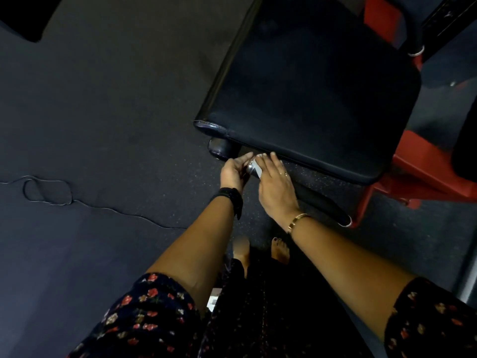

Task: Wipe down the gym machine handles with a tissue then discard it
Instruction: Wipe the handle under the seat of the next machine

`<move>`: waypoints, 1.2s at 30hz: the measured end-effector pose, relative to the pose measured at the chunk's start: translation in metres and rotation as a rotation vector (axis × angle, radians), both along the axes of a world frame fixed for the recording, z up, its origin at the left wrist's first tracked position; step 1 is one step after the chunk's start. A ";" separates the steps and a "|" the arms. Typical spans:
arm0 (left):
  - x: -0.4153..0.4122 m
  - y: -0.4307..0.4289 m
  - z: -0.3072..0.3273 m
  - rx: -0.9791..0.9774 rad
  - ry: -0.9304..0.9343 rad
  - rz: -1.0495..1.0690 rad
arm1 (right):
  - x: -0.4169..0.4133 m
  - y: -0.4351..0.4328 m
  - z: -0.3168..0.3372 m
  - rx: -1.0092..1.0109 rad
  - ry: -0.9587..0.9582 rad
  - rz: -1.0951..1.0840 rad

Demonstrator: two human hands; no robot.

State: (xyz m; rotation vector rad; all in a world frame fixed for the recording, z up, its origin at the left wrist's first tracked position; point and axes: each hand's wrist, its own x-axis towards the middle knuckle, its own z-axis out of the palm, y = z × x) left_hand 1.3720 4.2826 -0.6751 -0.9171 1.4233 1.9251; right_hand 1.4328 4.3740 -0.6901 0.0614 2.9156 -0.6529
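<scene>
A black-gripped machine handle runs from under the black seat pad toward the lower right and ends in a silver cap. At its upper, chrome end, my left hand is curled around the metal. A white tissue is wrapped on the bar between my hands. My right hand lies over the tissue and presses it onto the handle. Most of the tissue is hidden under my fingers. A second black handle with a silver ring shows at the top right.
The red machine frame stands to the right of the seat. A dark roller pad sits under the seat's near corner. A thin cable loops across the dark rubber floor at left. My bare feet are below the hands.
</scene>
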 end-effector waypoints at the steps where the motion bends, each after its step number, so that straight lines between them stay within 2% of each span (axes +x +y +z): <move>1: -0.001 0.001 0.000 -0.020 0.015 -0.023 | -0.004 -0.006 0.001 -0.014 -0.012 -0.043; 3: -0.002 0.000 -0.002 -0.087 0.047 -0.108 | -0.007 -0.008 0.001 0.011 0.002 -0.022; 5: 0.001 -0.005 -0.005 -0.191 0.136 -0.251 | 0.000 0.002 -0.003 0.082 0.065 0.102; 8: 0.014 -0.022 -0.005 -0.391 0.436 -0.667 | 0.022 0.028 -0.014 0.231 0.120 0.246; 11: 0.020 -0.032 -0.006 -0.653 0.656 -1.126 | 0.034 0.039 -0.010 0.192 0.069 0.180; 13: 0.019 -0.033 -0.007 -0.807 0.731 -1.271 | 0.030 0.027 -0.004 0.152 -0.011 0.021; 15: 0.013 -0.030 -0.005 -0.960 0.783 -1.345 | 0.018 0.009 0.000 0.160 -0.081 -0.147; 17: 0.007 -0.027 -0.001 -1.072 0.860 -1.417 | 0.005 -0.011 0.006 0.148 -0.098 -0.214; 20: 0.001 -0.020 0.000 -1.128 0.941 -1.512 | 0.012 -0.021 0.005 0.138 -0.011 -0.113; 24: -0.001 -0.015 0.000 -1.179 0.880 -1.631 | 0.050 0.020 -0.007 0.304 0.052 0.087; 27: 0.001 -0.014 0.002 -1.278 0.853 -1.683 | 0.060 0.036 -0.009 0.287 -0.001 -0.030; 32: 0.006 -0.011 0.002 -1.398 0.882 -1.701 | 0.021 -0.008 0.004 0.149 -0.113 -0.418; 34: 0.006 -0.012 -0.002 -1.419 0.904 -1.678 | 0.011 -0.024 0.003 0.113 -0.072 -0.418; 36: 0.008 -0.013 -0.003 -1.428 0.934 -1.660 | 0.016 -0.027 0.000 0.108 -0.031 -0.305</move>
